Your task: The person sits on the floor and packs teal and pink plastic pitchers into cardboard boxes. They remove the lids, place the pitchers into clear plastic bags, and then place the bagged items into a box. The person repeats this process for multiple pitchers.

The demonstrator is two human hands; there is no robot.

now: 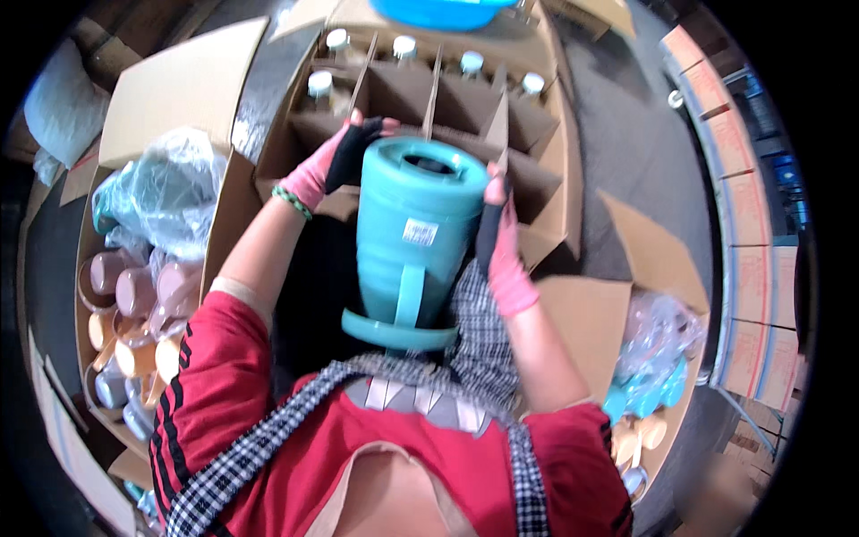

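Between my two hands is a teal plastic jug (380, 237) with a handle, a white label and a wide flared rim at the end nearest my body. Its other end faces up and away, with a dark round recess. My left hand (344, 161), in a pink and black glove with bare fingertips, is against the jug's far left side, fingers reaching behind it. On the right side, my right hand (501, 237), gloved alike, grips near the upper edge. Just beyond is a divided cardboard box (573, 179) holding several white-capped clear containers (404, 49).
Left, an open carton (237, 197) holds mauve, orange and grey cups (134, 291) under clear plastic (174, 183). Right, another carton (582, 313) holds teal and orange items (649, 394). A blue basin (443, 12) lies at the far edge. Stacked boxes (750, 210) line the right side.
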